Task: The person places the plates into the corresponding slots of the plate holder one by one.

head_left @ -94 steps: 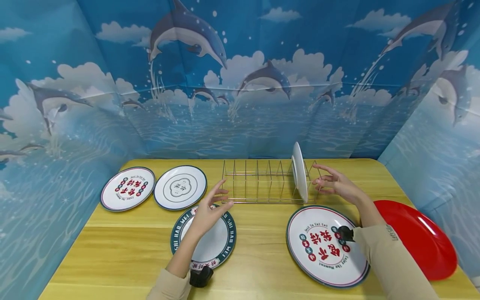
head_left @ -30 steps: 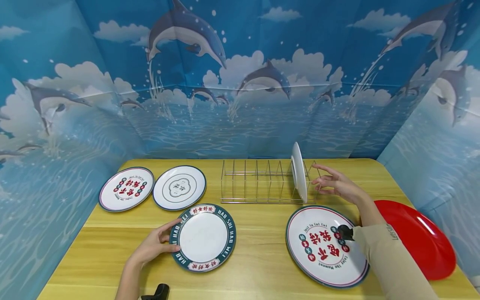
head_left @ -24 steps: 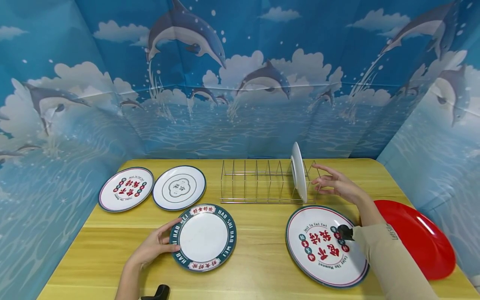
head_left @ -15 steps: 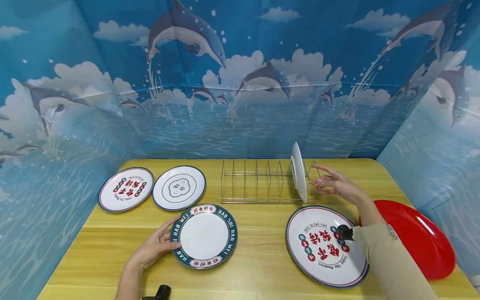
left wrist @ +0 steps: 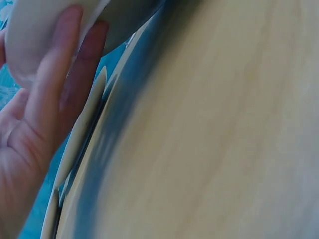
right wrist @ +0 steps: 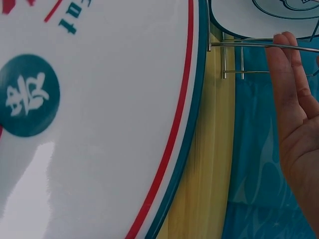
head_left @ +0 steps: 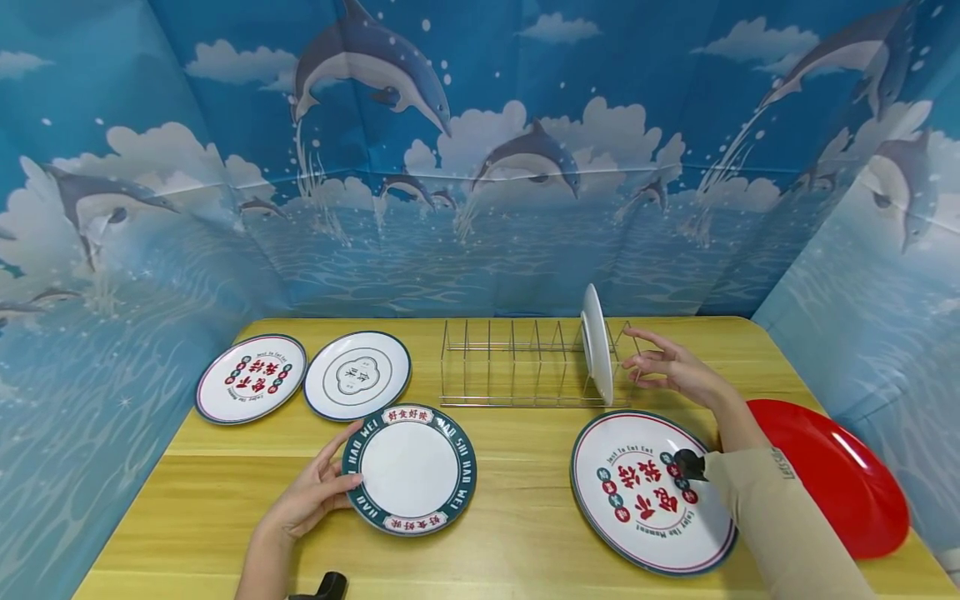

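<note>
My left hand grips the left rim of a plate with a dark green lettered border, thumb on top. In the left wrist view its fingers lie under the pale underside of this plate, which is raised off the table and tilted. At the right end of a wire dish rack, my right hand touches the end wires with extended fingers, as the right wrist view also shows at the rack wire. One white plate stands upright in the rack, near that hand.
Two smaller white plates lie at the back left. A large white plate with red characters lies under my right forearm. Beyond it is a red oval plate. A dolphin-print curtain closes off the back and sides.
My left hand moved from the rack's left end to the green-bordered plate, took its left rim and lifted it slightly. My right hand and the upright plate have stayed put.
</note>
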`<state>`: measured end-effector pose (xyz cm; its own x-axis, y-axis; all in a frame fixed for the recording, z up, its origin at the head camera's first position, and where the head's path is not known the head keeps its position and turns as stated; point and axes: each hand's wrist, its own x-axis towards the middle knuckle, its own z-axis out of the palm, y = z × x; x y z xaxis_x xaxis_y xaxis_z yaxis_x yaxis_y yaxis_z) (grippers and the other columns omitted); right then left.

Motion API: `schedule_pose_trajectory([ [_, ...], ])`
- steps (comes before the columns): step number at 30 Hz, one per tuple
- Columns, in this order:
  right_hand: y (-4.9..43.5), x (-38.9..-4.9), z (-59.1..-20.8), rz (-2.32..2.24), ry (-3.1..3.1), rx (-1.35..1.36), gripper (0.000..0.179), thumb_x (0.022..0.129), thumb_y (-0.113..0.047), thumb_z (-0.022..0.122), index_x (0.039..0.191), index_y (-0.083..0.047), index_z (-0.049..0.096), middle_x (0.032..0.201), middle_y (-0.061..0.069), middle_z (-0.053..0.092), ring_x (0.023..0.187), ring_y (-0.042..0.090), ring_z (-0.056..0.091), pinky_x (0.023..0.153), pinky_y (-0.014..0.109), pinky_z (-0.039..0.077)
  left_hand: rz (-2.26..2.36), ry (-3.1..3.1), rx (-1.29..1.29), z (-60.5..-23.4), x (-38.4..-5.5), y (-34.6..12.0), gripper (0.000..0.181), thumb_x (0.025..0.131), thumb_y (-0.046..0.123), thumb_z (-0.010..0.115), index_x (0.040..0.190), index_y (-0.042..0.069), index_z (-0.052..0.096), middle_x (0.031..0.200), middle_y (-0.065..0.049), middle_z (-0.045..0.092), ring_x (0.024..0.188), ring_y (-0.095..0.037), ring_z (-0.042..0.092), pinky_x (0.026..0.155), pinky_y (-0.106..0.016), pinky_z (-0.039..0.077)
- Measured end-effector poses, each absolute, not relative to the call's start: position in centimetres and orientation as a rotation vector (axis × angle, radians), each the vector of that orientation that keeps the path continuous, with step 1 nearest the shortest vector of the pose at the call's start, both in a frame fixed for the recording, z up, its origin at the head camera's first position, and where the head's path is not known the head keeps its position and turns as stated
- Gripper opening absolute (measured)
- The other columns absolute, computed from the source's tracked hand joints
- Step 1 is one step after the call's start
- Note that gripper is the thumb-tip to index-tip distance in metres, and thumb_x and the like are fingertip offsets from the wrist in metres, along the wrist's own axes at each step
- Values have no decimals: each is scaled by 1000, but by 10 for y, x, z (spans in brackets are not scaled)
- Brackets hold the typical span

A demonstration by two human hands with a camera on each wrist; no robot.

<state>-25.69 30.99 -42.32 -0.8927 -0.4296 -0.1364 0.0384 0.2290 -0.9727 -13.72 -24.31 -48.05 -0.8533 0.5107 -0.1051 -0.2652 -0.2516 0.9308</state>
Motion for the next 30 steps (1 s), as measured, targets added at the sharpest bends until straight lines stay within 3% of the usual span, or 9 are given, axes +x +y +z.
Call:
schedule_pose_trajectory([
  [10, 311, -257, -423, -1712, 2123, -363, 61, 96, -15, 47, 146, -9, 13, 107, 10, 59, 93, 24, 58, 83, 31, 52, 2134, 1584, 384, -461, -138, -234, 80, 85, -12, 51, 147, 24, 13, 120, -14, 49, 92, -29, 62, 77, -46, 53],
  [24, 312, -258, -426, -1718, 2122, -373, 61, 96, -14, 47, 147, -10, 13, 105, 6, 60, 93, 24, 59, 82, 32, 52, 2153, 1718, 536, -412, -151, -206, 81, 83, -10, 56, 147, 19, 16, 125, -15, 42, 90, -24, 63, 69, -43, 56],
  [30, 311, -258, -425, -1712, 2128, -363, 59, 96, -13, 46, 146, -11, 15, 104, 4, 60, 93, 23, 59, 82, 32, 52, 2143, 1777, 519, -387, -164, -186, 80, 84, -6, 59, 147, 23, 19, 132, -20, 33, 96, -23, 60, 68, -40, 56],
])
